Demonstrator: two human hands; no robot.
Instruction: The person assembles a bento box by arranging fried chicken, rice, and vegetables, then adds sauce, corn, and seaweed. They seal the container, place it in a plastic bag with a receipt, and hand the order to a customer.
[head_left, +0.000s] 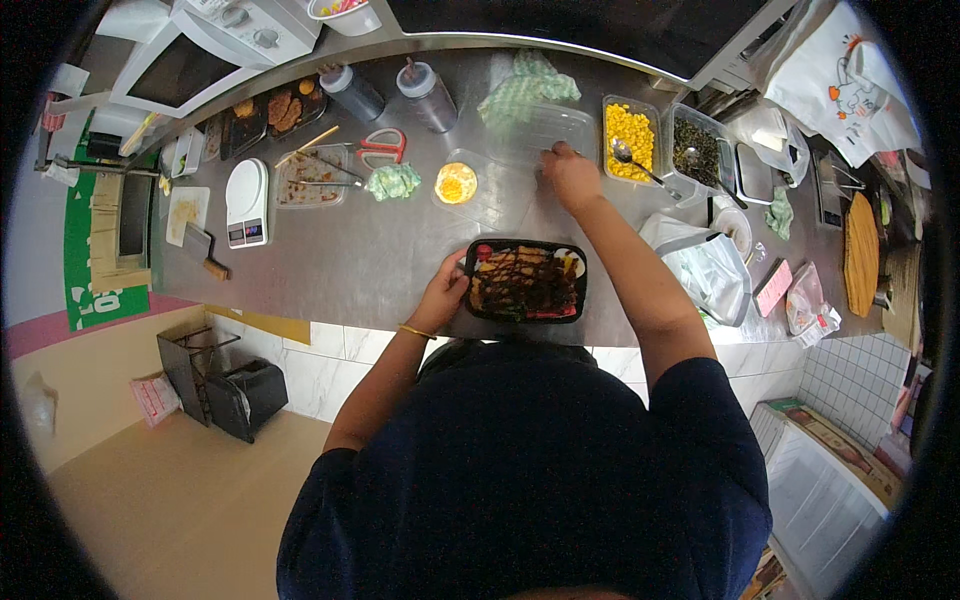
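Note:
My left hand (448, 289) grips the left rim of a black plastic takeaway tray (471, 300) near the counter's front edge. In the tray lies sliced food striped with dark sauce (517, 277), with a halved boiled egg at the upper right and pink-red pieces in two corners. Farther back, my right hand (571, 178) has its fingers closed at the near edge of a clear plastic lid (559, 127). Left of that hand, another flat clear plastic piece (499, 202) carries a round fried egg (456, 184).
Containers of corn (630, 139) and dark chopped greens (697, 146) hold spoons, right of the lid. Squeeze bottles (427, 97), red-handled scissors (382, 148), a green cloth (529, 86) and a kitchen scale (247, 202) stand or lie leftward and behind. Plastic bags (697, 266) lie right.

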